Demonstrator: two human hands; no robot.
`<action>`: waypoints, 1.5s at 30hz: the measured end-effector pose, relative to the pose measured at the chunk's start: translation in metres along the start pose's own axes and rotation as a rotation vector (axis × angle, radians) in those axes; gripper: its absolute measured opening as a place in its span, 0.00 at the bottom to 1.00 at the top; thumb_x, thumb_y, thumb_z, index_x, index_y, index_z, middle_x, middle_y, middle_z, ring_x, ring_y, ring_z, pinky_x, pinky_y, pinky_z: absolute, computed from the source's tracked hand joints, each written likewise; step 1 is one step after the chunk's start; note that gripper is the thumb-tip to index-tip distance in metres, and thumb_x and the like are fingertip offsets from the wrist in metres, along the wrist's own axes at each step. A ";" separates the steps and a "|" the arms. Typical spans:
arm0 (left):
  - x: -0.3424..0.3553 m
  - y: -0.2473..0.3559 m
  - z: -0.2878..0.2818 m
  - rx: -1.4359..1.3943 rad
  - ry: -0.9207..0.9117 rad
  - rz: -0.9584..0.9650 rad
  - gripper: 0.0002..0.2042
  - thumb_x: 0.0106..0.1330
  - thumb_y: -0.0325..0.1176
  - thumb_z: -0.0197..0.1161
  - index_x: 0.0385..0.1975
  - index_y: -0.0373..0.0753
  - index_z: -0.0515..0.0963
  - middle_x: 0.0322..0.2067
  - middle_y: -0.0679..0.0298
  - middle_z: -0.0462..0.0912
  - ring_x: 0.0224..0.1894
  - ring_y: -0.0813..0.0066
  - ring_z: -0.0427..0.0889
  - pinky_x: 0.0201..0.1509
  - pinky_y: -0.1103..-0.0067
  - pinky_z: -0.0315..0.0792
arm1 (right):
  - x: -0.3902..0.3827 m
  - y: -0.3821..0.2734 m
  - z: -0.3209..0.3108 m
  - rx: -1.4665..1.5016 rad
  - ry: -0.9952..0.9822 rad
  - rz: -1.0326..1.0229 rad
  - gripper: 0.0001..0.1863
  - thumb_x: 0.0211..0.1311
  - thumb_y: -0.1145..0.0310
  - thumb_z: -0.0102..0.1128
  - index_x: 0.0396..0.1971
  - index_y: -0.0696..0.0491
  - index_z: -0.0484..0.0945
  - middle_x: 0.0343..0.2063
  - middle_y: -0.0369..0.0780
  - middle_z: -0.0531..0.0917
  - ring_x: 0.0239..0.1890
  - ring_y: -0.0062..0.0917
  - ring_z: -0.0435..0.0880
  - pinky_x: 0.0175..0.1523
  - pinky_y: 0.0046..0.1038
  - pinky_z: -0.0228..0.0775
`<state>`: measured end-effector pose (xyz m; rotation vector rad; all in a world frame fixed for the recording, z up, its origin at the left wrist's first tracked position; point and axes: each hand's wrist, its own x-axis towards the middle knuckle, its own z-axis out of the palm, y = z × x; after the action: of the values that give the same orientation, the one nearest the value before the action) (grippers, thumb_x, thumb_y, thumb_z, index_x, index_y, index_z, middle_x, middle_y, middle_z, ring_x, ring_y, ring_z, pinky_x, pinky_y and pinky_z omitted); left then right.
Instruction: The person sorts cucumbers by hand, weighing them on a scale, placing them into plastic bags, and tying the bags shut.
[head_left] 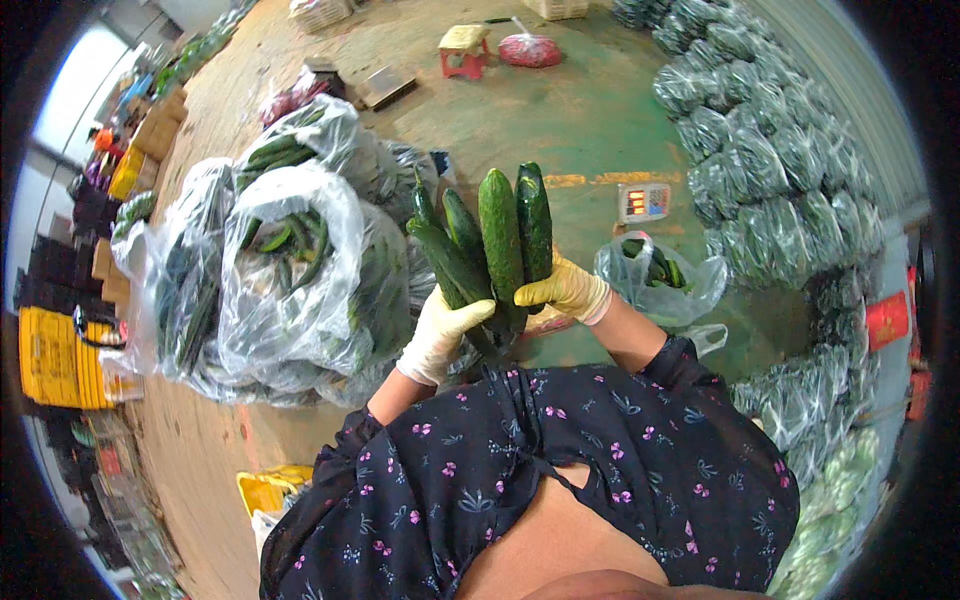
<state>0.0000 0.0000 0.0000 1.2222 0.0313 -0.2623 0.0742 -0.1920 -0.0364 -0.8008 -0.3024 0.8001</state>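
Note:
Several dark green cucumbers (500, 225) stand upright in a bunch in front of my chest. My left hand (441, 328), in a pale glove, is wrapped round the lower ends of the left ones, thumb across the front. On the right, my yellowish-gloved right hand (568, 288) grips the others near their lower ends. The fingers behind the bunch are hidden. Left of my hands, a big clear plastic bag (340, 235) stands with its mouth spread, holding more cucumbers. At the right, a smaller clear bag (700, 300) also has cucumbers in it.
Packed bags of green produce (765, 170) are stacked along the right wall. A digital scale display (643, 203) lies beyond my right hand. Farther off are a red stool (463, 52), a red-filled bag (529, 50) and a flat platform (386, 88). Yellow crates (60, 358) stand far left.

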 end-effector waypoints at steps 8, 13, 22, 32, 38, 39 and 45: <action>0.056 -0.045 0.029 -0.333 -0.268 -0.159 0.27 0.63 0.41 0.59 0.59 0.33 0.66 0.55 0.58 0.75 0.56 0.65 0.74 0.63 0.69 0.65 | -0.048 -0.021 -0.038 0.137 0.177 0.018 0.21 0.53 0.73 0.65 0.49 0.57 0.77 0.42 0.39 0.84 0.44 0.26 0.82 0.51 0.32 0.73; 0.104 -0.071 0.029 -0.832 -0.226 -0.529 0.23 0.68 0.46 0.55 0.57 0.38 0.69 0.54 0.55 0.76 0.54 0.59 0.76 0.63 0.63 0.66 | -0.031 -0.020 -0.071 0.712 0.270 0.328 0.19 0.59 0.64 0.63 0.48 0.56 0.76 0.42 0.44 0.84 0.44 0.38 0.83 0.53 0.44 0.74; 0.133 -0.110 -0.008 -0.752 -0.198 -0.475 0.26 0.63 0.49 0.59 0.54 0.35 0.71 0.49 0.54 0.79 0.49 0.58 0.78 0.60 0.64 0.69 | -0.007 0.010 -0.113 0.643 0.437 0.261 0.17 0.58 0.63 0.64 0.45 0.56 0.78 0.40 0.44 0.84 0.42 0.37 0.82 0.52 0.44 0.74; 0.142 -0.109 -0.010 -0.513 -0.223 -0.496 0.27 0.65 0.45 0.56 0.59 0.35 0.65 0.49 0.54 0.78 0.50 0.57 0.77 0.55 0.58 0.73 | -0.084 0.016 -0.140 0.463 0.412 0.060 0.20 0.63 0.69 0.55 0.53 0.62 0.72 0.48 0.50 0.80 0.50 0.38 0.80 0.57 0.41 0.72; 0.174 -0.127 0.029 -0.553 -0.319 -0.673 0.28 0.62 0.40 0.60 0.61 0.35 0.65 0.56 0.51 0.73 0.57 0.54 0.72 0.62 0.58 0.66 | -0.196 0.028 -0.181 0.240 0.792 0.019 0.18 0.58 0.69 0.61 0.48 0.61 0.75 0.40 0.46 0.83 0.43 0.33 0.83 0.51 0.35 0.75; 0.185 -0.131 0.038 -0.527 -0.336 -0.711 0.28 0.62 0.40 0.60 0.61 0.35 0.65 0.55 0.51 0.73 0.57 0.54 0.72 0.61 0.59 0.67 | -0.214 0.038 -0.200 0.290 0.836 0.038 0.18 0.58 0.69 0.61 0.47 0.61 0.76 0.40 0.45 0.83 0.42 0.33 0.83 0.50 0.35 0.76; 0.254 -0.214 0.094 -0.272 -0.333 -0.702 0.32 0.61 0.46 0.60 0.63 0.38 0.64 0.58 0.55 0.71 0.58 0.57 0.72 0.62 0.59 0.66 | -0.284 0.032 -0.307 0.322 0.981 0.256 0.17 0.54 0.66 0.66 0.42 0.59 0.79 0.36 0.43 0.84 0.37 0.32 0.82 0.44 0.34 0.76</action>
<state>0.1890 -0.2015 -0.2071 0.8478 0.2026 -1.0366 0.0270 -0.5479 -0.2532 -0.8411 0.7967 0.5850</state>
